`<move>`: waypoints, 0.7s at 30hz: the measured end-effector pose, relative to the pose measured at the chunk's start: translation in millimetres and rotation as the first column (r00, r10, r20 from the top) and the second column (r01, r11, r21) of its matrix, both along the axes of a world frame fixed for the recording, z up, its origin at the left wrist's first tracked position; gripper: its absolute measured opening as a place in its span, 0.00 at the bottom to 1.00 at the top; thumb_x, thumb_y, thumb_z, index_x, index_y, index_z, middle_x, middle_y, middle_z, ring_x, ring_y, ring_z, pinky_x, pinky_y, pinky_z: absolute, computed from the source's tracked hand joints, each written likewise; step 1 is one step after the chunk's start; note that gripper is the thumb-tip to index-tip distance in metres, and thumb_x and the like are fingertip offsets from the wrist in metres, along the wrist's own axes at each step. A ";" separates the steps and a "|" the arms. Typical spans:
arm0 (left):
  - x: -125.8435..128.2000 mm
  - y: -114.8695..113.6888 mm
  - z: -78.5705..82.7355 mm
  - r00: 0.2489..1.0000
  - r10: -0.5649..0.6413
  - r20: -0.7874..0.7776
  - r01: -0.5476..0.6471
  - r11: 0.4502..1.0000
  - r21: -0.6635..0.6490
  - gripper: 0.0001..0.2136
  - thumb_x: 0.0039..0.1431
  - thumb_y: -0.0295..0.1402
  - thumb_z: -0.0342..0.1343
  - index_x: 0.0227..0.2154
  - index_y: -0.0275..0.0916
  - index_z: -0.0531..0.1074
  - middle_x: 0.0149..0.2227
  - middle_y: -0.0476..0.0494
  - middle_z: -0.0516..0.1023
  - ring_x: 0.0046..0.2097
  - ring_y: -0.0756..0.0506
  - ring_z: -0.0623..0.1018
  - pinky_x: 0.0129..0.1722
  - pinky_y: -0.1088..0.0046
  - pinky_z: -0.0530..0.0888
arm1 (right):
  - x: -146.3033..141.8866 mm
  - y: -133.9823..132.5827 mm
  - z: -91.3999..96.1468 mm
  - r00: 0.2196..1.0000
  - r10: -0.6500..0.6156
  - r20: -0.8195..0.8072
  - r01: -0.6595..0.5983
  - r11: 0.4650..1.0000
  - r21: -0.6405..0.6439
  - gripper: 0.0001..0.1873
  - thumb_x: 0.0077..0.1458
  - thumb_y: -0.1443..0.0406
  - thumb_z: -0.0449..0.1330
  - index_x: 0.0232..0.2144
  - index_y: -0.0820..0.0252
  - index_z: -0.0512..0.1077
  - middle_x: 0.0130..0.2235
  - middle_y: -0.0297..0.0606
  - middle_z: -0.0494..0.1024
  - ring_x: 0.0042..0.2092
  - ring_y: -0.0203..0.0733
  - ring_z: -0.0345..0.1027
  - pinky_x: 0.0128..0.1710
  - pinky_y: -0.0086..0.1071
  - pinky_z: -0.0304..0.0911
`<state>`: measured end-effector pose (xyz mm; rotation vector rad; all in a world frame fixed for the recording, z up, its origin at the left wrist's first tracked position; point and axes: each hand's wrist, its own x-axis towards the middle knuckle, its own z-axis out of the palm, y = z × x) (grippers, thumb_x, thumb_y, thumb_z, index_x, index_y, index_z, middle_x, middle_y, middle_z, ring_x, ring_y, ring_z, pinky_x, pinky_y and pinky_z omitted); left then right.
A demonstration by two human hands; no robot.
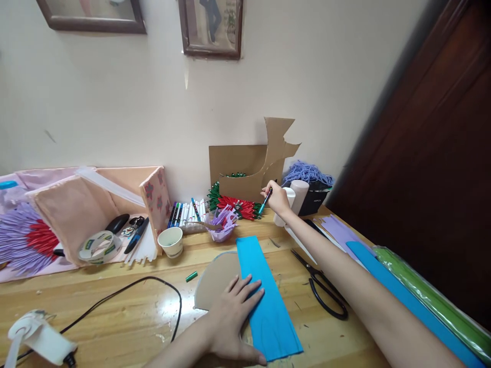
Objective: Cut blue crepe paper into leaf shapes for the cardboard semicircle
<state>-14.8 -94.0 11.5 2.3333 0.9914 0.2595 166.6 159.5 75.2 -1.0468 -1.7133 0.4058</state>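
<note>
My left hand (233,317) lies spread, its fingers over a bright blue strip of crepe paper (264,296). Partly under the strip is a rounded piece of brown cardboard (215,281) with a bluish outline along its edge. Farther back, my right hand (276,198) is closed around a slim dark and teal marker (264,205), its tip angled down near red and green paper pieces (241,207). The marker's upper part is partly hidden by my fingers. A loose green cap (191,276) rests left of the cardboard.
Black scissors (322,286) lie under my right forearm. A paper cup (171,242), a marker set (187,213) and a purple bowl (220,231) stand behind. Cut cardboard (245,179) leans on the wall. A black cable (126,286) leads to a glue gun (42,337).
</note>
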 end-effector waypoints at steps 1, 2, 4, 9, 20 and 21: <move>0.0 0.1 -0.9 1.000 -0.001 -0.002 0.001 1.000 0.003 0.48 0.43 0.59 0.55 0.64 0.46 0.41 0.66 0.43 0.41 0.65 0.32 0.44 0.62 0.46 0.41 | 0.1 1.6 3.1 1.000 -0.002 0.003 0.002 1.000 0.007 0.08 0.42 0.69 0.56 0.22 0.56 0.58 0.28 0.36 0.74 0.37 0.43 0.71 0.36 0.34 0.62; 0.0 0.2 -1.9 1.000 0.000 -0.005 0.000 1.000 0.007 0.48 0.42 0.59 0.55 0.64 0.46 0.41 0.66 0.43 0.41 0.65 0.32 0.44 0.62 0.46 0.41 | 0.3 2.6 5.1 1.000 -0.003 0.006 0.003 1.000 0.013 0.08 0.42 0.69 0.56 0.22 0.56 0.58 0.28 0.36 0.74 0.36 0.43 0.71 0.35 0.34 0.62; 0.1 0.5 -4.1 1.000 0.003 -0.011 -0.002 1.000 0.013 0.49 0.42 0.59 0.55 0.64 0.46 0.40 0.66 0.43 0.40 0.65 0.32 0.43 0.62 0.46 0.41 | 1.0 3.3 6.5 1.000 -0.001 0.014 0.001 1.000 0.016 0.08 0.41 0.70 0.56 0.21 0.56 0.58 0.28 0.36 0.74 0.36 0.42 0.71 0.35 0.33 0.62; 0.6 1.4 -7.7 1.000 0.005 -0.024 -0.005 1.000 0.022 0.49 0.42 0.59 0.55 0.64 0.46 0.39 0.66 0.44 0.40 0.65 0.32 0.42 0.61 0.45 0.41 | 2.2 1.0 -2.8 0.999 0.029 0.028 -0.029 1.000 0.005 0.08 0.42 0.68 0.57 0.21 0.57 0.58 0.27 0.34 0.73 0.32 0.40 0.70 0.33 0.32 0.62; -0.3 0.0 -7.5 1.000 0.012 -0.005 -0.012 0.999 0.033 0.49 0.42 0.59 0.54 0.64 0.46 0.40 0.66 0.44 0.42 0.65 0.31 0.44 0.62 0.46 0.42 | 3.6 0.6 7.4 0.998 -0.034 -0.043 0.037 0.997 0.069 0.08 0.45 0.66 0.56 0.22 0.56 0.57 0.31 0.39 0.75 0.39 0.43 0.71 0.37 0.35 0.63; -0.4 -0.2 -7.3 1.000 0.013 -0.004 -0.013 0.999 0.035 0.49 0.42 0.60 0.54 0.64 0.46 0.41 0.66 0.43 0.42 0.65 0.31 0.44 0.61 0.46 0.42 | 3.7 0.9 8.1 0.999 -0.034 -0.042 0.037 0.997 0.072 0.08 0.45 0.66 0.56 0.22 0.56 0.57 0.31 0.39 0.75 0.39 0.43 0.71 0.37 0.35 0.63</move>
